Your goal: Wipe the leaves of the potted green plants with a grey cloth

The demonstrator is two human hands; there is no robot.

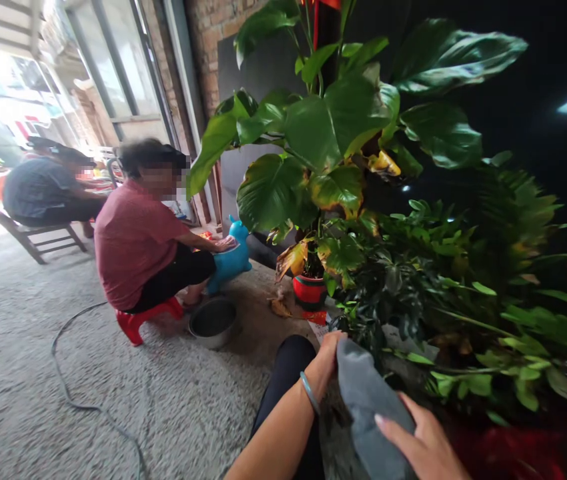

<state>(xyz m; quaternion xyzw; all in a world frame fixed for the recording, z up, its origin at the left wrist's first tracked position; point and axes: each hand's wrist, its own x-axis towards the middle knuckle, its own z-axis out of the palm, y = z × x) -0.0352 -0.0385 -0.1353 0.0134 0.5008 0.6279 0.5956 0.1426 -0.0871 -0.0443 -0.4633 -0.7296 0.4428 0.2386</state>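
Observation:
A grey cloth (371, 407) hangs between my hands in front of the low plants. My left hand (329, 357), with a pale bangle on its wrist, is closed at the cloth's upper corner; most of its fingers are hidden behind the fabric. Lower down, my right hand (423, 437) grips the cloth's right side, thumb on top and fingers behind. Dark green leafy plants (398, 293) stand just beyond both hands. A tall broad-leaved plant (333, 120) with some yellow-brown leaf edges grows from a red pot (309, 292).
At left, a person in a red shirt (136, 240) sits on a red stool (151, 317), one hand on a blue animal-shaped toy (231, 260). A metal basin (213, 323) stands nearby. A hose (71, 400) crosses the concrete floor. Another person (48, 180) sits farther back.

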